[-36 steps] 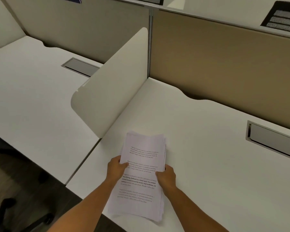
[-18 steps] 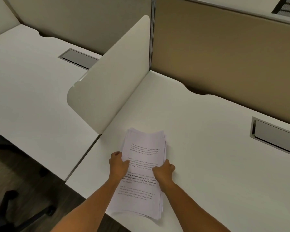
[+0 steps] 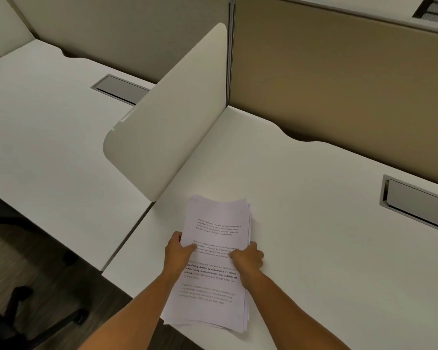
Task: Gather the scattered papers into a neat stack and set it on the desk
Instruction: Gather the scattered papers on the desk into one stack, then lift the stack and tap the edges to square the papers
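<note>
A stack of printed white papers [image 3: 215, 228] lies lengthwise on the white desk [image 3: 314, 248], its near end reaching the desk's front edge. My left hand [image 3: 177, 253] grips the stack's left edge, thumb on the top sheet. My right hand [image 3: 247, 256] holds the right edge, fingers curled over the top. The far end of the stack curls up slightly and its sheet edges are a little uneven on the right.
A cream rounded divider panel [image 3: 167, 122] stands just left of the papers, separating a second white desk [image 3: 36, 122]. Tan partition walls [image 3: 339, 84] close the back. Grey cable trays [image 3: 417, 203] [image 3: 119, 88] sit in both desks. A black chair base [image 3: 23, 314] is on the floor at lower left.
The stack and both hands have stayed almost in place while the view shifted slightly. My right hand's fingers have curled more over the right edge.
</note>
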The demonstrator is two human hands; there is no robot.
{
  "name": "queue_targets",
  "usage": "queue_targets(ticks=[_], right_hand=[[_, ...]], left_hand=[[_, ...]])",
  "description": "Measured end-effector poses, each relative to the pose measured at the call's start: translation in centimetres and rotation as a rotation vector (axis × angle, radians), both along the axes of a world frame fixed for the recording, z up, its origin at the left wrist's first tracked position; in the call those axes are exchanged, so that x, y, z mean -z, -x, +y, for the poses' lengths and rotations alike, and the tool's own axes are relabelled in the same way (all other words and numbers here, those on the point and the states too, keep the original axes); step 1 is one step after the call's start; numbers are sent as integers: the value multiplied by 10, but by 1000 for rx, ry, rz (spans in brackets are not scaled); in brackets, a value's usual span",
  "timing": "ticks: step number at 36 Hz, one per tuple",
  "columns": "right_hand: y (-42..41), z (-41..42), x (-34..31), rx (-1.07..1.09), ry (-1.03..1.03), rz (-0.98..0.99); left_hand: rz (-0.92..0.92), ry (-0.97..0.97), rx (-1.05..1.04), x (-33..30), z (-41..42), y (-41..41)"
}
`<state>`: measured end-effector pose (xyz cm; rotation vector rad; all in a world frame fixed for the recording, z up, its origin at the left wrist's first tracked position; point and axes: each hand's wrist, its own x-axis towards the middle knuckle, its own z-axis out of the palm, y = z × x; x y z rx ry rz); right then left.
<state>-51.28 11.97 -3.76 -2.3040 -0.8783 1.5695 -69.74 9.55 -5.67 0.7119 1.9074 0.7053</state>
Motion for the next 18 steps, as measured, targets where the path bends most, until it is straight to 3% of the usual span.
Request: queue_targets(ticks=[5,9,18], right_hand=[[-6,-3,2,-1,-12,31],[-15,-6,6,44,-31,107],[-63,-15,-8,252,-117,523]], left_hand=[[-197,14,-113,-2,-3,6],[-387,40,-40,-5,-4,8],[-564,-27,108,-33,-10,5]])
